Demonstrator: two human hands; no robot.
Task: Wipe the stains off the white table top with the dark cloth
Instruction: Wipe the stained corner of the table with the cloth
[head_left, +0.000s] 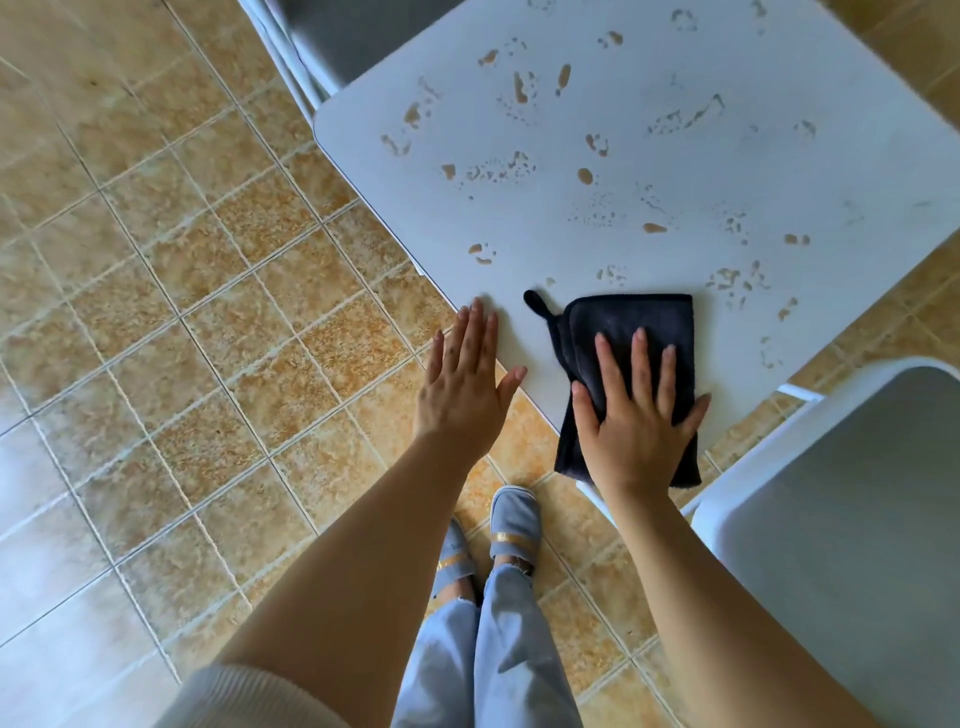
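The white table top (675, 171) fills the upper right, seen corner-on. Brown stains (585, 175) and dried droplet marks are scattered over most of it. A dark folded cloth (639, 322) with a small hanging loop lies at the near corner, its lower part drooping over the table's edge. My right hand (636, 410) lies flat on the cloth, fingers spread, pressing it down. My left hand (465, 379) rests flat and spread at the table's left edge, fingertips on the white surface, holding nothing.
A white chair with a grey seat (852, 519) stands close at the right. Another grey-seated chair (353, 36) is tucked at the table's far left side. Tan floor tiles (208, 312) spread to the left. My feet in pale slippers (511, 525) stand below the corner.
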